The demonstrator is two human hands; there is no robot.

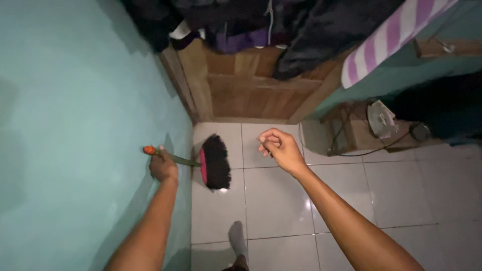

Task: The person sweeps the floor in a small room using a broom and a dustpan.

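Item, far left: a teal painted wall [75, 125], running along the left of the floor toward the corner.

Item: left hand [163, 165], closed around the green handle of a broom [213, 161]; an orange cap showed at the handle's end just beyond the fist. The black bristle head, backed in pink, lay on the white floor tiles [276, 200] close to the wall, near the wooden door [251, 90]. Judgement: a low, flat angle with bristles pressed along the wall edge would have served best, drawing dust out of the corner toward the open tiles in short strokes.

Item: a grey-socked foot [238, 238], on the tiles below the broom head; best kept clear of the sweep.

Item: right hand [278, 146], loosely curled, gripping nothing, held above the tiles.

Item: dark clothes [311, 35] hanging over the door.

Item: a purple-and-white striped cloth [391, 35].

Item, right: a clothes iron [381, 119] with its cord, on a low shelf.
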